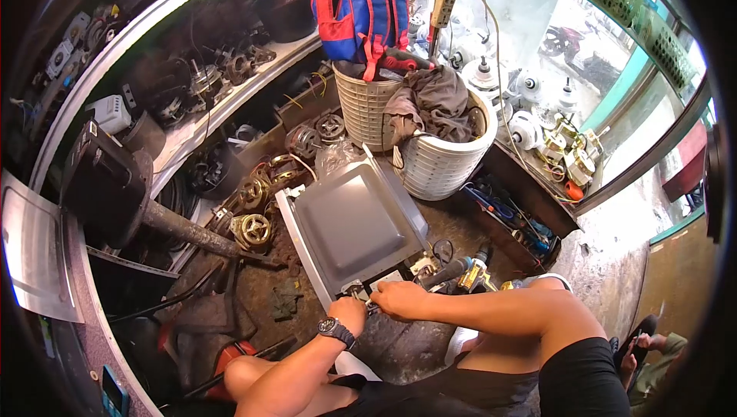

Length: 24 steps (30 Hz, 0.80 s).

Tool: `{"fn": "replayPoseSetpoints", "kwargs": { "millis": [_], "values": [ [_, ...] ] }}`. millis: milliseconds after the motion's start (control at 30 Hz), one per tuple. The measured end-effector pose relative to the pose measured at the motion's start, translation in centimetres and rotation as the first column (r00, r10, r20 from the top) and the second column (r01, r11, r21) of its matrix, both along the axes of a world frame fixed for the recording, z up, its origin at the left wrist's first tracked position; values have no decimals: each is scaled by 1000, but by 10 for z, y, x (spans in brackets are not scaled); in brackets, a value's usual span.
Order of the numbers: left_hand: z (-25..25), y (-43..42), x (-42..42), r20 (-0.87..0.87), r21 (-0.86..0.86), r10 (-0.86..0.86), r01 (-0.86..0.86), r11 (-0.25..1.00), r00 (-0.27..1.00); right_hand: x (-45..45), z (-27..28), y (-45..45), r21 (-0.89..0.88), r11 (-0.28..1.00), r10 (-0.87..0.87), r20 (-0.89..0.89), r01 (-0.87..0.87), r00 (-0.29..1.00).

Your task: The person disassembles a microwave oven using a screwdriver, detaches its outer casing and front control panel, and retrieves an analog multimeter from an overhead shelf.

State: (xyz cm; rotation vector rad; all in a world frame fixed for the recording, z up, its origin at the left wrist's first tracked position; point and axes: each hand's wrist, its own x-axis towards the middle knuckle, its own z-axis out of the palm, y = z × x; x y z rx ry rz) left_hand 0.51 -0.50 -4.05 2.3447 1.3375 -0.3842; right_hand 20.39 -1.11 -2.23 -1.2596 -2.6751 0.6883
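Note:
A grey metal appliance casing (357, 221) with a raised rectangular panel lies on the floor in front of me. At its near edge, my left hand (348, 314), with a black watch on the wrist, is closed on a small metal part I cannot make out. Close beside it on the right, my right hand (398, 299) has its fingers pressed together at the same edge, around something too small to name. Small metal fittings (358, 291) show between the hands. A yellow and black power tool (472, 275) lies right of the casing.
Behind the casing stand two white baskets (445, 164), one with dark cloth, one under a blue and red backpack (374, 10). Motors (252, 230) lie to the left near a metal post (192, 225). A toolbox (514, 221) is on the right. Another person's hands (645, 340) show lower right.

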Motion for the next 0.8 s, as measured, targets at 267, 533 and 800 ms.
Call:
{"fn": "replayPoseSetpoints", "kwargs": {
  "millis": [267, 533, 800],
  "values": [
    [-11, 1, 2, -23, -62, 49, -50, 997, 999, -12, 11, 1, -47, 998, -32, -8, 32, 999],
    [-11, 2, 2, 13, -37, 70, -70, 997, 997, -10, -5, -4, -11, 997, -82, -17, 82, 996],
    [0, -4, 7, -7, 48, -63, 63, 997, 998, -8, -2, 1, -40, 999, 20, 105, -16, 994]
  ]
}}
